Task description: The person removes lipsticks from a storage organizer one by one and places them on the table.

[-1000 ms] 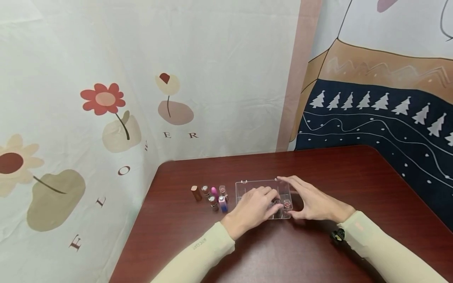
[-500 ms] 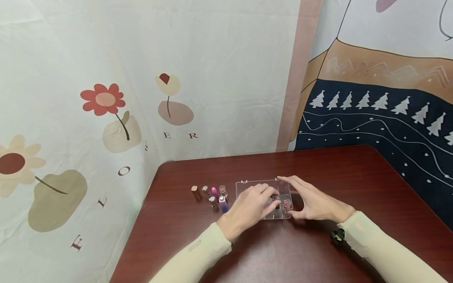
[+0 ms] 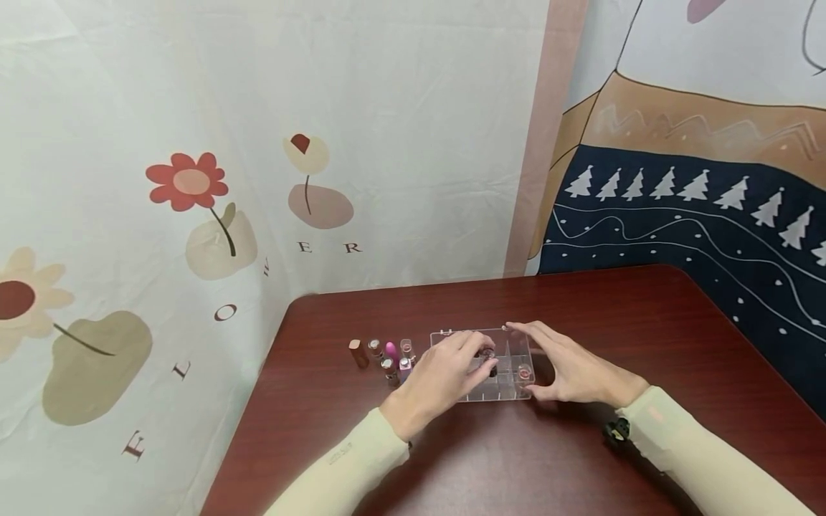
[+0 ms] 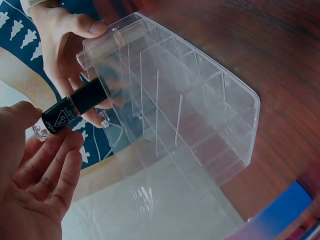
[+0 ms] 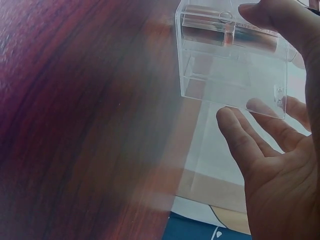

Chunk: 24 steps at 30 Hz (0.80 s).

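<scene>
My left hand (image 3: 442, 369) pinches a black lipstick tube (image 4: 65, 112) by its clear end, between thumb and fingers. The tube is above a clear plastic compartment box (image 3: 497, 398), left of its middle in the head view; in the left wrist view its dark end overlaps the box wall. At the box's right end, my right hand (image 3: 568, 367) holds it, with the thumb at the near corner and fingers at the far corner. Another lipstick (image 3: 524, 372) stands in a compartment at that end, also visible through the wall in the right wrist view.
Left of the box, several lipsticks stand grouped on the red-brown table (image 3: 452, 466). Among them are a brown tube (image 3: 358, 353) and a pink one (image 3: 391, 350); my left hand partly covers a purple-blue one (image 3: 405, 365). Printed cloths (image 3: 413, 143) hang behind the table.
My left hand has moved left and slightly away from me over the box, carrying the lipstick and uncovering compartments on the right. The right hand and the box have stayed in place.
</scene>
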Motion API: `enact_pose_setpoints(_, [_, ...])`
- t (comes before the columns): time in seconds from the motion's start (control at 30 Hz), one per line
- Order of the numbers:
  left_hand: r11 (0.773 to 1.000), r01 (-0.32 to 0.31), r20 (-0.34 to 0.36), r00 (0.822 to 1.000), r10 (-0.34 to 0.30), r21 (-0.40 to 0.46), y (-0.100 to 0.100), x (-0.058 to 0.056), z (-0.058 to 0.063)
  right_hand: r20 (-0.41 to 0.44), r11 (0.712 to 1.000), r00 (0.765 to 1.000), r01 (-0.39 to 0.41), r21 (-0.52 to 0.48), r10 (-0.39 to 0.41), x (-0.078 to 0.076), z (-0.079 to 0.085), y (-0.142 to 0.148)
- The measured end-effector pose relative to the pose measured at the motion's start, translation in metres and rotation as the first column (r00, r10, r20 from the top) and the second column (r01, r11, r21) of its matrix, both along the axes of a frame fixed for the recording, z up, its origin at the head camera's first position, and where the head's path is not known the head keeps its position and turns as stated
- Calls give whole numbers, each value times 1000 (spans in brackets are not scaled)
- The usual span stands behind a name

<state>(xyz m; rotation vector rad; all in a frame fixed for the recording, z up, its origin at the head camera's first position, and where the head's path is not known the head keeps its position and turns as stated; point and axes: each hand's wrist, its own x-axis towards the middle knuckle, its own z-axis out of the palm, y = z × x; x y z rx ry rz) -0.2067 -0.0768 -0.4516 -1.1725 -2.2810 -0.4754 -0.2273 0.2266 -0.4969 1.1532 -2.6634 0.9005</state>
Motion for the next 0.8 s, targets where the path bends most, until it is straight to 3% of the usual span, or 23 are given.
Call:
enact_pose_setpoints(0.17, [1000, -2, -15, 1000, 2, 13, -7, 1, 1, -12, 1000, 1000, 5, 4, -5, 0, -3, 0])
enact_pose_setpoints(0.43, [999, -19, -8, 1000, 19, 37, -21, 5, 5, 56, 999, 998, -19, -40, 21, 2, -3, 1])
enact_pose_setpoints(0.8, [997, -55, -37, 998, 57, 49, -44, 5, 7, 34, 999, 999, -6, -32, 7, 0, -2, 0])
